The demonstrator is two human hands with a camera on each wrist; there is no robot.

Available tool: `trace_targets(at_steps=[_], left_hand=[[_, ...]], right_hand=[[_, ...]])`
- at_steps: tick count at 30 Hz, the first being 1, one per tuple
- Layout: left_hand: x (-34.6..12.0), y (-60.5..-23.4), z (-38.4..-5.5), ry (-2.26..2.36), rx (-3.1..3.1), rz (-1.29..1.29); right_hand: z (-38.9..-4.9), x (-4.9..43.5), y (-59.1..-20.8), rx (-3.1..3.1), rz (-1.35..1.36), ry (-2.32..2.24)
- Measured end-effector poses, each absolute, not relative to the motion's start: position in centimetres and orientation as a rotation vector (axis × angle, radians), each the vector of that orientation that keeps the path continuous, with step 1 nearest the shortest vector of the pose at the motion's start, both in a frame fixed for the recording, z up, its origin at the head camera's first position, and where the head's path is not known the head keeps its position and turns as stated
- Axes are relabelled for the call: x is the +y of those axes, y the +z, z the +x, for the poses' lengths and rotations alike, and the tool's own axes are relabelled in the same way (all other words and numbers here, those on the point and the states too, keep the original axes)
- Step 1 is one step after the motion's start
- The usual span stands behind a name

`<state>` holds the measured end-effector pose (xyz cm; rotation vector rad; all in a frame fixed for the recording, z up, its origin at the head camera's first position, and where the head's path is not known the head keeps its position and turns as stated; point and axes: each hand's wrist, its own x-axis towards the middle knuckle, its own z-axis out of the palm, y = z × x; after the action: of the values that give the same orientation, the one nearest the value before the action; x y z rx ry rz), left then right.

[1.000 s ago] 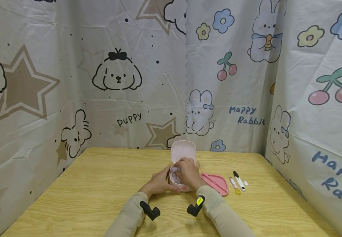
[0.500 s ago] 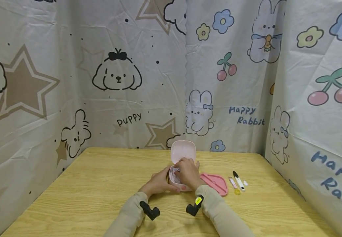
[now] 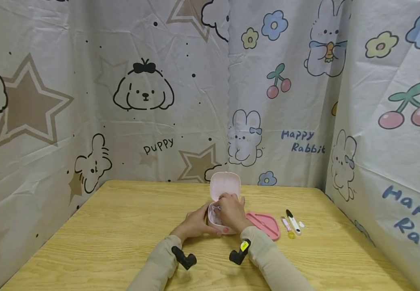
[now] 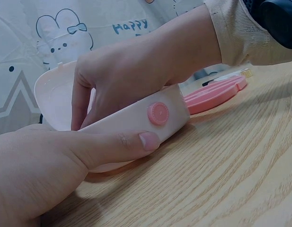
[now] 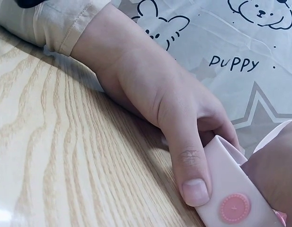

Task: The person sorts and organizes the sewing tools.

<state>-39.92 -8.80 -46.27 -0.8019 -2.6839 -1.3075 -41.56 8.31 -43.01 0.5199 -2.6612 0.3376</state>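
A small pale pink box (image 4: pixel 131 118) with a round pink button on its front stands on the table, its hinged lid (image 3: pixel 225 184) raised at the back. My left hand (image 3: pixel 195 224) grips the box from the left, thumb along the front wall and fingers round the far side. From above, my right hand (image 3: pixel 232 212) reaches into the box with its fingers bent down. The box walls hide those fingertips, so whether they pinch anything is unclear. Whitish, see-through contents (image 3: pixel 215 217) show inside, too small to identify.
Right of the box lies a pink divided tray (image 3: pixel 266 227). Beyond it are a white tool with a black tip (image 3: pixel 293 223), a slim pink-and-white item (image 3: pixel 286 224), a yellow round piece (image 3: pixel 291 235) and a small white piece (image 3: pixel 302 224). Printed curtains enclose the wooden table.
Inside the box, the right fingers have shifted slightly, and a bluish bit seen beside them a second ago no longer shows clearly. The left hand and box stay in place.
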Motion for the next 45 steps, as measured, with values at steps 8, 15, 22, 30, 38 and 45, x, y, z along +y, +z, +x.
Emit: trace_targets(at_steps=[8,15,22,30,38,45], left_hand=[[-8.8,-46.4,-40.1,-1.29,-2.696,-0.785],[-8.9,-46.5,-40.1,-1.292,-2.702,-0.777],[-8.8,-46.6,-40.1,-1.285,-2.718,-0.775],[-8.9,-46.6,-39.9,-1.289,-2.723,-0.767],[-9.0,-46.4,-39.8,-1.341,-2.715,-0.778],[-8.9,-46.5,-39.9,-1.326,-2.69,-0.8]], right_hand=[[-41.4,8.2,-42.8,-2.652,0.522,0.322],[-41.3,8.1,-42.7,-2.656,0.524,0.326],[-41.2,8.5,-42.7,-2.636,0.57,0.36],[-40.9,8.9,-42.6,-2.575,0.636,0.362],[-40.6,9.2,-42.1,-2.559,0.639,0.376],[-40.2,10.1,-41.5,-2.561,0.62,0.395]])
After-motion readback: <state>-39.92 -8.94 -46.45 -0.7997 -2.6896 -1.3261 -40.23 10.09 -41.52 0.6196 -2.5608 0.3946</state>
